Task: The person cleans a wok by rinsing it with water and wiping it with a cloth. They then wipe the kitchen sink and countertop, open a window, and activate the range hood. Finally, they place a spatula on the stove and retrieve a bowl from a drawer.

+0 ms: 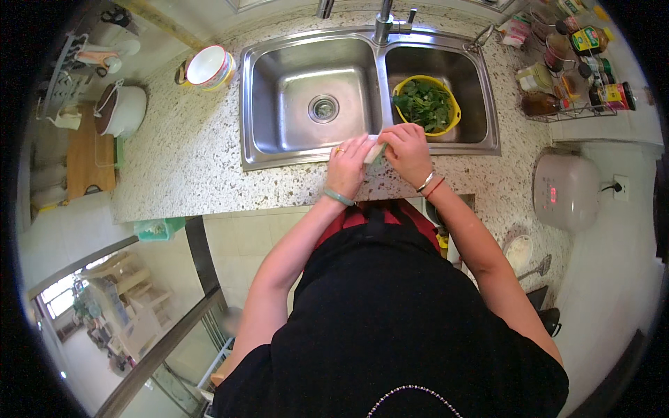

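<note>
In the head view, a person stands at a speckled stone counter [188, 160] and holds both hands together over the near rim of a steel double sink [279, 161]. The left hand [348, 164] and the right hand [408, 150] meet around a small pale object [374, 152], whitish with a hint of green at one edge; both hands have fingers curled onto it, the left from its left side and the right from its right and top. What the object is cannot be told, since the fingers cover most of it. It sits just above the sink's front edge, at the divider between the 2 basins. A green bangle [339, 197] circles the left wrist, and thin bracelets [430, 184] circle the right. The left basin holds only its drain [323, 108]. In the right basin, just beyond the right hand, a yellow bowl [454, 104] holds dark leafy greens [424, 104]. The tap [384, 24] rises behind the divider. To the left on the counter stands a white bowl with a red rim [207, 65], and farther left a white pot [124, 108] beside a wooden board [87, 157]. At the far right a wire rack [568, 111] carries bottles and jars, and a white cooker [566, 191] sits near a wall socket [622, 187].
</note>
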Available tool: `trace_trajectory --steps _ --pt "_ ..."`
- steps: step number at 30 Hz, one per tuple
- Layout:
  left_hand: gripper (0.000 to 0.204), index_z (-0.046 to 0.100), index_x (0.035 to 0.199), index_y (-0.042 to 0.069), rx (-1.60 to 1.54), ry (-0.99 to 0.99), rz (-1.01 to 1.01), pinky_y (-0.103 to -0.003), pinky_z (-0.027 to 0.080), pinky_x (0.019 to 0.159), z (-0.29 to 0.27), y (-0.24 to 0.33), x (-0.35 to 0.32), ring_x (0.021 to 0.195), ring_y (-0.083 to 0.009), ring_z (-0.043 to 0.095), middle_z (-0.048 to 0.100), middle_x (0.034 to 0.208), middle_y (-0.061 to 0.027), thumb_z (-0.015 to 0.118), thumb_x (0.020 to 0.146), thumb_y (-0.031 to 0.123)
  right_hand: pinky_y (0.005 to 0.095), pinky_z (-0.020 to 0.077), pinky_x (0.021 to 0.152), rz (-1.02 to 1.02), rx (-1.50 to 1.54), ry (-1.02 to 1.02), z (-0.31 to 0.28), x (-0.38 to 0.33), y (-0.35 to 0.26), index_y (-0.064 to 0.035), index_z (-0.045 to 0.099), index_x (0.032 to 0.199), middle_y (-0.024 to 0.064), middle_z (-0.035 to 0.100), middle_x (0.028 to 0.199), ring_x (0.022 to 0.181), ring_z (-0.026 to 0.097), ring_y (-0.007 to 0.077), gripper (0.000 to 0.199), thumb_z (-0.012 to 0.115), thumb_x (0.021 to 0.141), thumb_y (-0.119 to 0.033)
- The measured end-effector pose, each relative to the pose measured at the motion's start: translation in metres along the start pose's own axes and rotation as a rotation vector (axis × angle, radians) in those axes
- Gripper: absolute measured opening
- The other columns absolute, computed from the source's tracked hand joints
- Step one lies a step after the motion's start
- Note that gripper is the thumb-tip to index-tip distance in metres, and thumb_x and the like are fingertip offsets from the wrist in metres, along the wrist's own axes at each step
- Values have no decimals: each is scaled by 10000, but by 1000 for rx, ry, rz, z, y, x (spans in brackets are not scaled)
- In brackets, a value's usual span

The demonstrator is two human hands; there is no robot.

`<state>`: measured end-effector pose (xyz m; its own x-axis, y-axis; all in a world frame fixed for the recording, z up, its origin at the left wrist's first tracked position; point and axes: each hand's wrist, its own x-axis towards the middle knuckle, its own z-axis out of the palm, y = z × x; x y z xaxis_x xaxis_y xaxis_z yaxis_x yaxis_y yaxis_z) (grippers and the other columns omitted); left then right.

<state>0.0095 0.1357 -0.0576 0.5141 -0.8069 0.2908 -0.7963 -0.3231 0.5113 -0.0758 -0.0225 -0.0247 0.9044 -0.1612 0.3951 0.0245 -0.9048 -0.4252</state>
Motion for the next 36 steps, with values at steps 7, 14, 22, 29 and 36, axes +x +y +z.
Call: trace_trajectory --steps 7,14,22,29,36 --pt "484 501 1249 70 -59 -277 101 -452 358 1004 32 24 -15 1220 -319 457 466 1323 -164 623 834 288 389 370 954 218 -121 -157 14 -49 40 -73 639 960 69 633 1058 1081 545 257 206 535 783 -95" --pt "740 327 1388 -9 125 -398 81 -467 203 1113 38 -8 -15 1384 -302 238 235 1498 -162 618 819 363 404 280 1068 309 -26 -257 54 -44 13 -34 492 1271 146 474 1336 1276 397 278 469 462 929 -353" --pt "931 215 1456 62 238 -600 172 -474 138 1130 20 -8 -24 1425 -292 103 123 1536 -145 678 746 447 408 196 1109 200 -236 -383 49 -57 14 -101 408 1369 73 354 1452 1352 298 225 560 412 930 -450" --pt "794 301 1419 79 97 -608 234 -491 166 1123 21 -32 -25 1415 -295 148 148 1532 -140 657 780 386 425 209 1102 322 -186 -474 56 -51 16 -113 430 1350 66 355 1453 1354 297 223 541 469 913 -429" --pt "427 536 1273 68 -869 -408 -388 -304 480 890 -20 -38 24 1144 -216 555 548 1284 -107 557 926 315 359 453 914 978 1108 -52 40 25 -8 -44 546 1251 98 581 1238 1127 550 212 489 451 959 -424"
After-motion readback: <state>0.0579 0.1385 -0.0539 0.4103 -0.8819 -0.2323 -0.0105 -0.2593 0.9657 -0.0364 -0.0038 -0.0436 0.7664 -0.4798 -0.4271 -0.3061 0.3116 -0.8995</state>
